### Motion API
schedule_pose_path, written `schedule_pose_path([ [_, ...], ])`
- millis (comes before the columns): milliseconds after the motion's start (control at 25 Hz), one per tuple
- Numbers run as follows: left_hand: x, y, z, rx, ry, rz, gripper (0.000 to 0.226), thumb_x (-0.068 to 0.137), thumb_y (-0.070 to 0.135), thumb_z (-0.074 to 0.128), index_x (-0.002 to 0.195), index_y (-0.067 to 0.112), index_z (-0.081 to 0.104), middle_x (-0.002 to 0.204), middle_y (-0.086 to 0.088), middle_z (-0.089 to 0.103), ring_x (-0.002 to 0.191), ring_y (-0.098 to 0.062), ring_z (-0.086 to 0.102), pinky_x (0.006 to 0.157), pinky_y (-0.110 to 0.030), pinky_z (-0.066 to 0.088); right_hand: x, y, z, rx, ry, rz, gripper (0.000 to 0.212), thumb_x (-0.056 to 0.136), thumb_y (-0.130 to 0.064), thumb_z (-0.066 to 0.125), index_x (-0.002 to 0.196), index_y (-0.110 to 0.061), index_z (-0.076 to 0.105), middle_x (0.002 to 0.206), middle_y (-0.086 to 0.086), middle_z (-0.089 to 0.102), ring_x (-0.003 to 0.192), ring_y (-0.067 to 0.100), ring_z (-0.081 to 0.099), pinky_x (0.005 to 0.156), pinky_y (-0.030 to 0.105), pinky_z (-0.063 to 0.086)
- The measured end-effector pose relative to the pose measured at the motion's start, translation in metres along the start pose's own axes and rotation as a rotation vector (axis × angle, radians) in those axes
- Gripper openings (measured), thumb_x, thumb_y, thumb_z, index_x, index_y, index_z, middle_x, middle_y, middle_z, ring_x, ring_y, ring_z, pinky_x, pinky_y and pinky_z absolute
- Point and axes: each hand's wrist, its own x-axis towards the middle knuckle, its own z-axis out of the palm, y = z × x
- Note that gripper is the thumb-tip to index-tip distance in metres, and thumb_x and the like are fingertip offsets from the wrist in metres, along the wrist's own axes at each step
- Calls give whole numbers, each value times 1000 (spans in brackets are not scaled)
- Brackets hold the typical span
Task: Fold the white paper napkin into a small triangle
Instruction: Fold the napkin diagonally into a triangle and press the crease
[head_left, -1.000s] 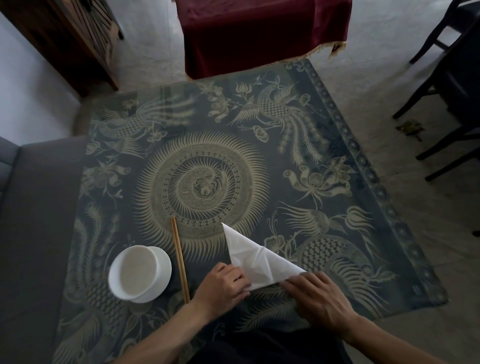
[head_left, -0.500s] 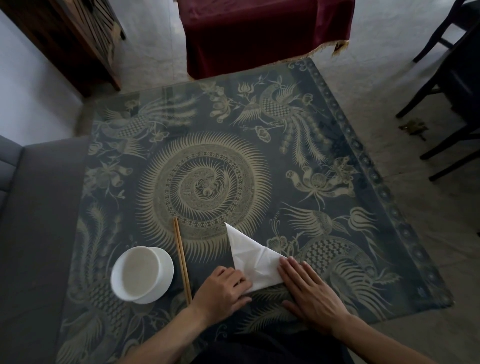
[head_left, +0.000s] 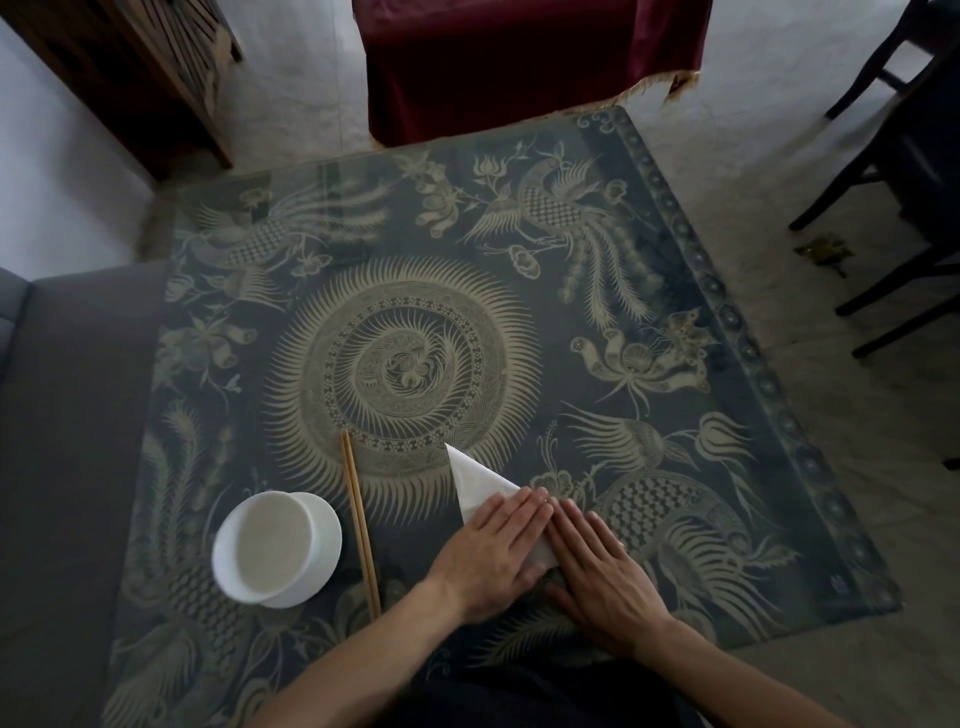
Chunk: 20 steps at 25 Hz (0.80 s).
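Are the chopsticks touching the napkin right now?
No. The chopsticks lie between the bowl and the napkin, with bare tablecloth separating them from the napkin.

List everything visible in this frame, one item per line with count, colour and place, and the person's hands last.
Paper napkin: one, white, folded to a point, near table edge, partly under both hands.
Chopsticks: one pair, light wood, left of napkin.
Bowl: one, white, left of chopsticks.
Tablecloth: one, dark blue with pale phoenix pattern, covering table.
Cloth-draped furniture: one, dark red, beyond table.
Wooden cabinet: one, dark brown, upper left.
Chairs: dark, right edge; count unclear.
Left hand: flat on napkin.
Right hand: flat beside it, pressing napkin's right part.
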Motion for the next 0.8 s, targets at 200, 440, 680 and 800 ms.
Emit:
schedule_pose_path([
  [200, -3, -9, 7, -6, -104, -80, 69, 103, 50, 22, 155, 7, 9, 163, -8, -1, 150, -21, -6, 118, -43, 2, -1, 1, 0, 14, -19, 10, 76, 100, -57, 31, 153, -3, 19, 161, 13, 16, 149, 24, 11, 115, 43, 16],
  [440, -4, -55, 0, 7, -159, -227, 74, 96, 60, -9, 153, 14, -15, 160, 0, -26, 144, -12, -27, 120, -44, -11, -1, 0, -4, -1, -33, 9, 77, 99, -58, 32, 153, -4, 19, 161, 13, 16, 148, 26, 13, 115, 42, 15],
  [680, -5, -100, -12, 81, -181, -275, 72, 94, 62, -14, 151, 18, -22, 158, 1, -30, 143, -12, -30, 118, -46, -16, 0, 0, -5, -11, -21, 0, 77, 97, -58, 35, 152, -4, 22, 160, 13, 19, 147, 27, 18, 113, 42, 16],
  [800, -7, -116, -18, 119, -191, -364, 73, 91, 61, -19, 151, 19, -22, 158, 1, -30, 143, -15, -31, 117, -48, -16, -2, 0, -5, -11, -25, 6, 77, 98, -58, 35, 153, -5, 21, 161, 13, 18, 147, 26, 16, 114, 42, 15],
])
